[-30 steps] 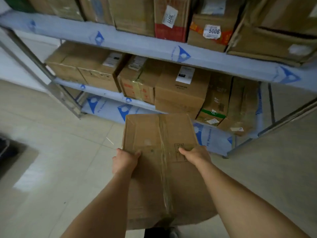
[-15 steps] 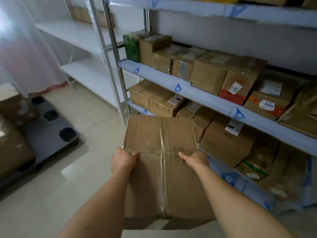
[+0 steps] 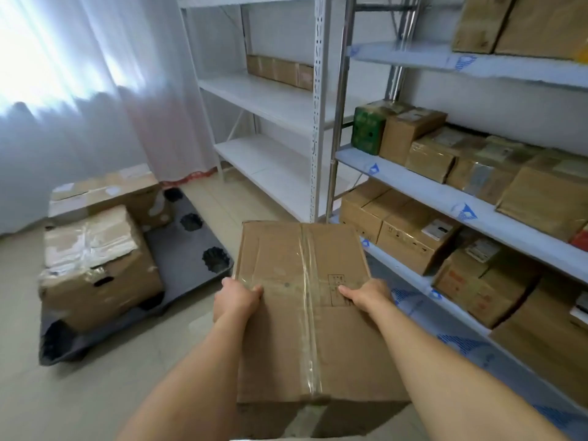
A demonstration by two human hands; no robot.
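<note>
Steady now: carton carry, both hands

So, left hand (image 3: 237,299) sits at 9 o'clock on the carton (image 3: 302,329) and right hand (image 3: 369,296) at 3. Fingers curl round its side edges, thumbs on top, carton held mid-air, centre. Best hold it level, elbows in, eyes on the path.

Room, L to R: curtain (image 3: 79,90) at 10, pallet (image 3: 187,259) w/ two boxes (image 3: 95,272) at 9 on the floor (image 3: 95,393), white rack (image 3: 270,103) at 12, stocked shelves (image 3: 413,190) at 2–4.

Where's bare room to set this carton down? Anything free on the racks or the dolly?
Free for the carton: the white rack, middle and lower shelves; the black dolly, right half, beside its two boxes. Crowded: the right rack, boxes edge to edge.
</note>
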